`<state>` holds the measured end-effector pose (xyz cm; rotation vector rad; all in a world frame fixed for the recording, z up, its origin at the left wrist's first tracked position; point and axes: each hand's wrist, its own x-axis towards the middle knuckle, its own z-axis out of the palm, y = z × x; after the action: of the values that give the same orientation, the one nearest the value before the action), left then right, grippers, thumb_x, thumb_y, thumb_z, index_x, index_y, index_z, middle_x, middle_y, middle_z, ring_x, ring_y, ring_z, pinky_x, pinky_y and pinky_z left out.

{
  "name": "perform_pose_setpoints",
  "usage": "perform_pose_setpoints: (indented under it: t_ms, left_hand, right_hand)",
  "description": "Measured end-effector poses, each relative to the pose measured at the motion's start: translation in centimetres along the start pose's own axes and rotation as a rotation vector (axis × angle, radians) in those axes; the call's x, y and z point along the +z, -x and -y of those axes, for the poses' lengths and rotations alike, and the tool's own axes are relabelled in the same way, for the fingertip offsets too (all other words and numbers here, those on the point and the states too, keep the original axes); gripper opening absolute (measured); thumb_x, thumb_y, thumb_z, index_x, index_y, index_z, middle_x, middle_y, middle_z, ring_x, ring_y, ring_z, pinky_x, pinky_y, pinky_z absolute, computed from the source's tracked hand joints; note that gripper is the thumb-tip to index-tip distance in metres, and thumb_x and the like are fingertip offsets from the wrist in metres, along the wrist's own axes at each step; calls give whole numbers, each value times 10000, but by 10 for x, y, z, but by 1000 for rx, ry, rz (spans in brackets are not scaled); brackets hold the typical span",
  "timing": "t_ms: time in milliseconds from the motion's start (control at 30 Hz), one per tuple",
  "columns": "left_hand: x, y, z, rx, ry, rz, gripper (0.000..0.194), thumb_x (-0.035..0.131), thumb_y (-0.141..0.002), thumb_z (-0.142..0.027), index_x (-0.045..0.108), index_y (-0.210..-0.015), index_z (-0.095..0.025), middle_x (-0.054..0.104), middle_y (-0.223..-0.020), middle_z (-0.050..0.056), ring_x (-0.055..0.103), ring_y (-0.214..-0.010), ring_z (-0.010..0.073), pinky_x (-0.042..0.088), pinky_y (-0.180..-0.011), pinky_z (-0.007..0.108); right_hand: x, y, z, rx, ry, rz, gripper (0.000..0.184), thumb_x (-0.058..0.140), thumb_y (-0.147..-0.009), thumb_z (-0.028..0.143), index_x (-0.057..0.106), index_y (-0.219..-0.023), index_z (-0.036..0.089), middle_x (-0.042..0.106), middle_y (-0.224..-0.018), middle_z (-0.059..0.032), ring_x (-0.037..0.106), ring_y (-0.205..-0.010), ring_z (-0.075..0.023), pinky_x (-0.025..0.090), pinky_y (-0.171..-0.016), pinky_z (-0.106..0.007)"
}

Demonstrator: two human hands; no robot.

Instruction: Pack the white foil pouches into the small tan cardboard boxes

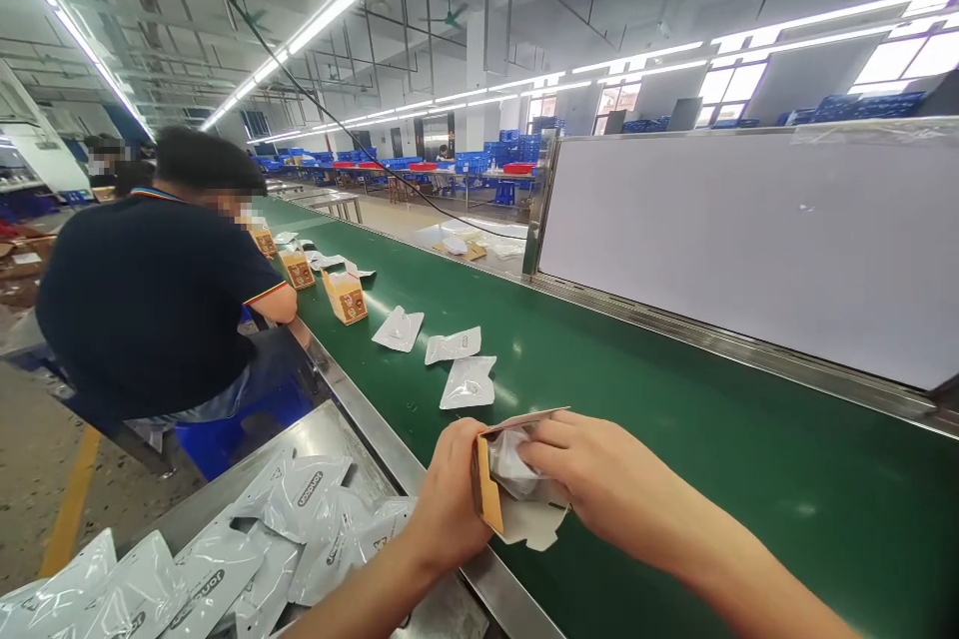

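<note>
Nearest you, a heap of pouches (pixel 225 559) lies on the steel table (pixel 330 439) at your left. Just above its edge, your left hand (pixel 448 509) grips the small box (pixel 516 504), fingers closed around its orange side with the flap standing open. Your right hand (pixel 591 479) has its fingers pinched on a white pouch (pixel 513 464) that sits partly inside the box mouth, so you seem to be in the middle of stuffing the pouch in. Finishing that calls for pushing the pouch fully down while the left hand keeps the box steady, then folding the flap shut. Beyond your hands, three loose pouches (pixel 469 381) lie on the green belt (pixel 674 439), near each other but apart. Farther up the belt stand open boxes (pixel 346 296), beside a seated co-worker (pixel 150 300) in a dark shirt. A white panel (pixel 749 240) runs along the belt's far side.
</note>
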<state>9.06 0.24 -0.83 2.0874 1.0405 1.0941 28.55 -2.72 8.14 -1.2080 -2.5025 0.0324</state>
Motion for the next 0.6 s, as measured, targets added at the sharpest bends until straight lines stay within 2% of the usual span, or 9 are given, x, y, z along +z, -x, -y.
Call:
perform_pose_setpoints:
  t_ms: [67, 133, 200, 300, 367, 433, 533, 600]
  left_hand:
    - [1, 3, 3, 80, -92, 10, 570, 635, -615, -122, 415, -1138, -179, 540, -1072, 102, 558, -988, 253, 488, -852, 423]
    - [3, 5, 4, 128, -152, 9, 596, 614, -617, -105, 393, -1165, -185, 533, -1098, 110, 552, -1004, 253, 492, -852, 424]
    - [6, 6, 2, 179, -212, 33, 577, 601, -636, -107, 401, -1170, -195, 529, -1114, 109, 542, -1011, 254, 487, -867, 444]
    - [17, 9, -2, 190, -254, 54, 530, 584, -652, -121, 431, -1154, -191, 536, -1101, 114, 541, -998, 264, 481, -874, 486]
    - [25, 13, -6, 109, -214, 26, 539, 578, -658, -139, 421, -1172, -174, 536, -1116, 133, 544, -1021, 276, 482, -884, 496]
    - [31, 15, -11, 11, -132, 46, 654, 611, -638, -155, 369, -1244, -167, 512, -1198, 149, 521, -1106, 288, 465, -935, 494]
    - [30, 13, -19, -91, -28, 201, 955, 727, -565, -191, 225, -1377, -200, 375, -1399, 135, 368, -1298, 297, 355, -1074, 489]
    - [22, 10, -21, -157, 0, 291, 1032, 759, -568, -241, 168, -1414, -228, 299, -1461, 109, 290, -1352, 285, 293, -1116, 482]
  right_hand:
    - [-4, -4, -1, 11, -271, 208, 266, 545, -753, 65, 598, -969, 210, 616, -912, -15, 564, -868, -174, 442, -722, -239]
    - [-5, -7, -1, -21, -539, 391, 265, 550, -814, 172, 555, -1078, 198, 599, -991, -26, 557, -887, -158, 451, -737, -222]
    - [-1, -9, 2, -49, -619, 489, 130, 514, -869, 262, 569, -938, 167, 587, -932, -34, 541, -783, -142, 447, -684, -218]
    - [10, -9, 13, 40, -529, 502, 265, 605, -834, 358, 489, -681, 176, 546, -747, 8, 469, -610, -111, 387, -555, -209]
    - [14, -6, 22, 167, -506, 457, 227, 592, -832, 297, 473, -673, 186, 530, -680, 39, 448, -565, -100, 331, -498, -200]
    - [12, 0, 29, 320, -407, 352, 122, 507, -830, 166, 510, -711, 195, 578, -712, 37, 495, -591, -109, 330, -508, -205]
    - [4, 21, 28, 567, -28, 326, 188, 483, -753, 63, 601, -789, 206, 651, -760, -23, 590, -638, -184, 337, -509, -252]
    - [-2, 46, 16, 682, 218, 288, 242, 507, -682, 36, 643, -773, 215, 660, -731, -50, 613, -627, -230, 336, -494, -276]
